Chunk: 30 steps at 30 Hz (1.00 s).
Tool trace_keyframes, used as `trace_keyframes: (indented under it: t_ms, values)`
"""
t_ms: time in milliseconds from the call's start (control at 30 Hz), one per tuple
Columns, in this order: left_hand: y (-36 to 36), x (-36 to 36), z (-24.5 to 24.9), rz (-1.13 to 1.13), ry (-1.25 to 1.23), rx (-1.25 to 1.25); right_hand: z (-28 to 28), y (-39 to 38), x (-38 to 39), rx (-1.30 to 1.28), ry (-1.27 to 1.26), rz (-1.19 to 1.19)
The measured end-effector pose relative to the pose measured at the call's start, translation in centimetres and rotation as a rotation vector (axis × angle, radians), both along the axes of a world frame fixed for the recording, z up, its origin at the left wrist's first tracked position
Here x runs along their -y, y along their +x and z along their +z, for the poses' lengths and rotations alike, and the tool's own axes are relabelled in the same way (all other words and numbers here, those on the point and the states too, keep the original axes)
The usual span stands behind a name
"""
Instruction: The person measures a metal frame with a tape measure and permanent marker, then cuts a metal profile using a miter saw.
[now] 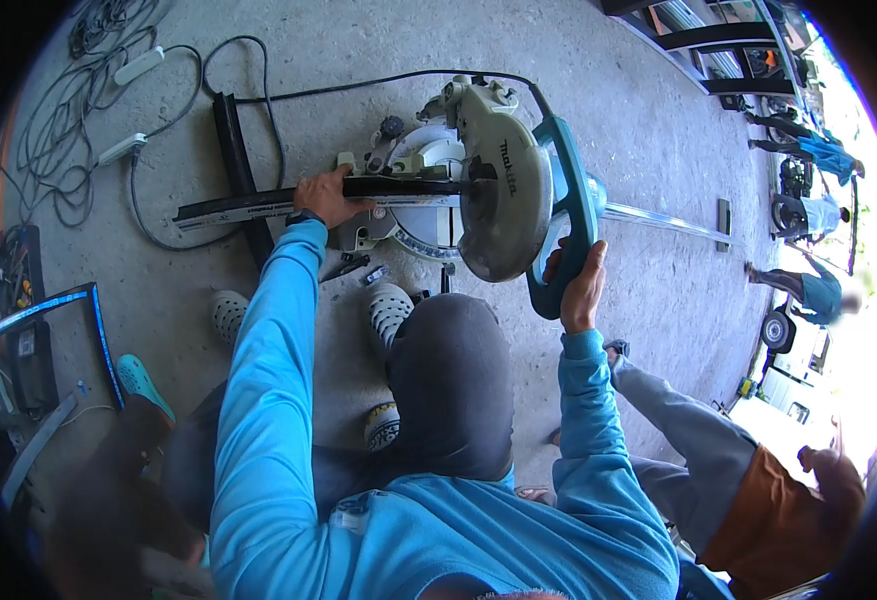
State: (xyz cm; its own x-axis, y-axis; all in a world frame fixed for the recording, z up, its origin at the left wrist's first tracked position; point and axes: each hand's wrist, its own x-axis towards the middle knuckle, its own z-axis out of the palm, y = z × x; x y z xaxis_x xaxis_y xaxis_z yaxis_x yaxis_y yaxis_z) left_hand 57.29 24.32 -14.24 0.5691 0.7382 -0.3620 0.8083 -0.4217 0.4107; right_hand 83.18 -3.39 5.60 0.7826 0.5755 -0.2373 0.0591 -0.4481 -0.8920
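A miter saw (507, 185) with a teal handle (581, 190) stands on the concrete floor. My right hand (581, 283) is wrapped round the lower part of that handle. On the left side of the saw, my left hand (329, 197) presses on a long dark metal profile (239, 207), its fingers over the bar near the fence. The profile runs across the saw's base (427, 225) and under the blade guard, which hides the blade. A silvery bar (669, 225) extends on the right side of the saw.
Tangled cables (64, 110) and power strips (122, 150) lie at the upper left. A dark bar (234, 145) lies under the profile. Small parts (347, 267) lie near my feet. A person in orange (774, 520) is at the lower right; other people (824, 290) stand beyond.
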Motion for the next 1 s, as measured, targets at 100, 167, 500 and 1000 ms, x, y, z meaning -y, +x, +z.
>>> trace_keyframes:
  t_ms: [100, 167, 500, 1000]
  values:
    - [0.0, 0.1, 0.3, -0.002, 0.011, -0.005, -0.2, 0.1, 0.2, 0.015, -0.003, 0.009]
    - [-0.1, 0.2, 0.5, -0.003, 0.033, -0.005, -0.3, 0.1, 0.3, -0.003, 0.013, 0.010]
    - [-0.2, 0.2, -0.7, 0.003, 0.064, 0.056, -1.9, 0.0, 1.0, -0.043, 0.079, 0.004]
    - [0.1, -0.1, -0.3, 0.030, 0.012, 0.070, -5.3, -0.8, 2.5, 0.025, 0.118, -0.011]
